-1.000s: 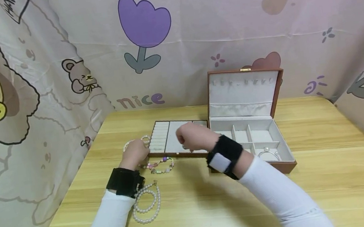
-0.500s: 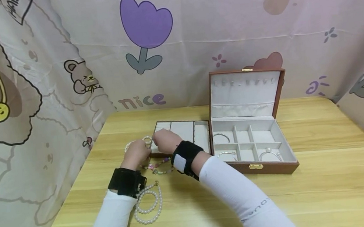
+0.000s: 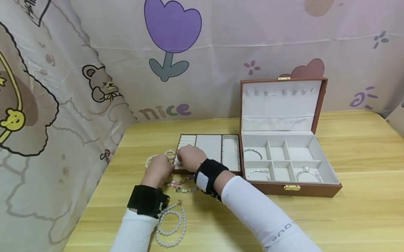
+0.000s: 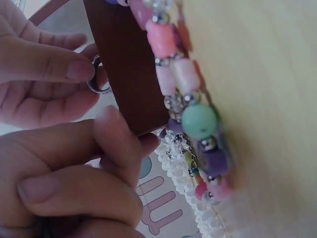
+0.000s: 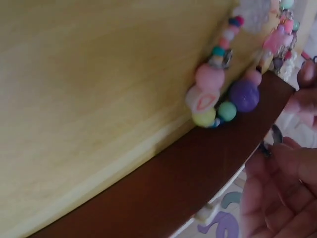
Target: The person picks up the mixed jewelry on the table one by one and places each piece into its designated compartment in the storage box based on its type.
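My right hand (image 3: 192,158) pinches a silver ring (image 4: 102,91) between thumb and fingers, above the ring-roll section of a shallow brown jewelry tray (image 3: 209,145). At the tray's left front corner, my left hand (image 3: 158,171) grips the edge with curled fingers. Both hands cover part of the ring rolls in the head view. A colourful beaded bracelet (image 5: 210,77) lies on the table along the tray's front side. Beyond the left hand, a white pearl strand (image 3: 149,161) shows partly. Closer in, beside the left wrist, lies a coiled pearl necklace (image 3: 170,244).
Right of the tray stands a brown jewelry box (image 3: 316,190), lid (image 3: 280,101) raised, with bracelets in several compartments. A printed curtain (image 3: 218,67) hangs behind the wooden table (image 3: 381,214).
My right hand has moved left and down from above the tray's middle to its ring rolls, then stayed there. The left hand keeps its place at the tray corner. The head view has shifted slightly left.
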`<state>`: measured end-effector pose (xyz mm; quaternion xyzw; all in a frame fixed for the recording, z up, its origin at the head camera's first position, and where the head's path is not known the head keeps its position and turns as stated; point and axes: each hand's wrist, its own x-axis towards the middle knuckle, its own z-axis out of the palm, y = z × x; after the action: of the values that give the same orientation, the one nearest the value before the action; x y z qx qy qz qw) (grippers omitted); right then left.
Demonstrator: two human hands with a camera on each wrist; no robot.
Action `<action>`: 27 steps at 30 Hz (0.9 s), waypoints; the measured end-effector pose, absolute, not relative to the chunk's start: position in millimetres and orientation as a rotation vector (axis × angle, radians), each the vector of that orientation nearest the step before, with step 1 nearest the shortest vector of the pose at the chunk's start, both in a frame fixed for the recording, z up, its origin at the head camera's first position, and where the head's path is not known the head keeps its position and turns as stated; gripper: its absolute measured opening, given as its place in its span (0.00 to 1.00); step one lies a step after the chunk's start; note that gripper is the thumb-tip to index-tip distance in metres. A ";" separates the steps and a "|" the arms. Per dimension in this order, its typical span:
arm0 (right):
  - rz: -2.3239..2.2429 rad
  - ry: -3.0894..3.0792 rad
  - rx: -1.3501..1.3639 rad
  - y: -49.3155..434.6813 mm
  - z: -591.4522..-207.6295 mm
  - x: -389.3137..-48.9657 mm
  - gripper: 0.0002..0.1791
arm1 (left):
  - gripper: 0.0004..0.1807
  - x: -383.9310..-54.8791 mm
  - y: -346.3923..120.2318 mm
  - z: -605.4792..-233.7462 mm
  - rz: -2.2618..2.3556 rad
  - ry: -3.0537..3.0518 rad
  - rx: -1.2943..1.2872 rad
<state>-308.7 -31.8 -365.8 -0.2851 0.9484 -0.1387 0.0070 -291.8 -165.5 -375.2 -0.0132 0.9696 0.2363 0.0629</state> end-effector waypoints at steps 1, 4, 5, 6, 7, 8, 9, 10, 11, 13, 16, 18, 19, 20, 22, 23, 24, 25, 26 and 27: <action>-0.441 2.964 -0.895 -29.8 -365.1 -309.8 0.08 | 0.15 -292.0 -164.8 -375.2 0.717 2.926 -0.047; -0.513 2.924 -0.897 -24.6 -362.0 -312.9 0.09 | 0.14 -292.0 -163.6 -375.1 0.712 2.921 -0.060; -0.539 2.908 -0.886 -23.2 -361.0 -313.7 0.09 | 0.14 -291.9 -163.4 -375.1 0.712 2.920 -0.064; -0.557 2.897 -0.872 -21.9 -360.3 -314.3 0.09 | 0.13 -291.8 -163.1 -375.1 0.712 2.917 -0.067; -0.571 2.889 -0.856 -20.9 -359.8 -315.0 0.09 | 0.13 -291.7 -162.9 -375.0 0.712 2.913 -0.070; -0.579 2.888 -0.843 -20.3 -359.4 -315.2 0.08 | 0.13 -291.8 -162.8 -375.0 0.714 2.906 -0.075; -0.579 2.894 -0.839 -20.1 -359.8 -315.4 0.08 | 0.13 -291.8 -162.8 -375.2 0.715 2.903 -0.075; -0.574 2.902 -0.846 -20.2 -360.4 -315.1 0.07 | 0.13 -291.9 -162.8 -375.2 0.713 2.901 -0.080; -0.560 2.913 -0.864 -20.7 -361.4 -314.4 0.07 | 0.13 -291.9 -162.9 -375.3 0.712 2.899 -0.081; -0.520 2.932 -0.907 -22.6 -363.8 -312.0 0.07 | 0.13 -291.7 -163.2 -375.7 0.709 2.906 -0.075; -0.402 2.977 -0.972 -26.7 -367.4 -307.7 0.12 | 0.14 -291.2 -164.0 -376.4 0.708 2.913 -0.060; -0.287 3.000 -1.003 -29.4 -370.1 -304.9 0.13 | 0.14 -291.0 -165.0 -376.7 0.710 2.921 -0.043; -0.231 3.007 -1.021 -30.7 -371.1 -303.2 0.13 | 0.15 -291.0 -165.4 -376.7 0.711 2.921 -0.040; -0.181 3.015 -1.035 -32.0 -372.3 -301.8 0.12 | 0.15 -291.2 -165.9 -376.7 0.706 2.924 -0.035; -0.107 3.026 -1.052 -34.0 -374.2 -299.2 0.11 | 0.15 -291.7 -166.8 -376.6 0.701 2.930 -0.028; -0.083 3.030 -1.050 -34.8 -374.9 -298.2 0.11 | 0.15 -291.8 -167.0 -376.4 0.703 2.931 -0.024; -0.075 3.036 -1.039 -35.4 -375.1 -297.4 0.11 | 0.15 -292.1 -167.1 -376.2 0.703 2.933 -0.026; -0.078 3.044 -1.021 -36.0 -374.9 -296.7 0.11 | 0.15 -292.2 -167.2 -376.2 0.708 2.932 -0.022; -0.083 3.050 -1.000 -36.5 -374.9 -296.6 0.11 | 0.15 -292.3 -167.2 -376.2 0.717 2.931 -0.019; -0.084 3.053 -0.982 -36.9 -374.8 -296.2 0.11 | 0.15 -292.5 -167.3 -376.3 0.719 2.933 -0.018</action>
<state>-296.2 -36.9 -374.8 -0.3060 0.9511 -0.0261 -0.0333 -292.5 -167.3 -376.3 -0.0060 0.9694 0.2377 0.0606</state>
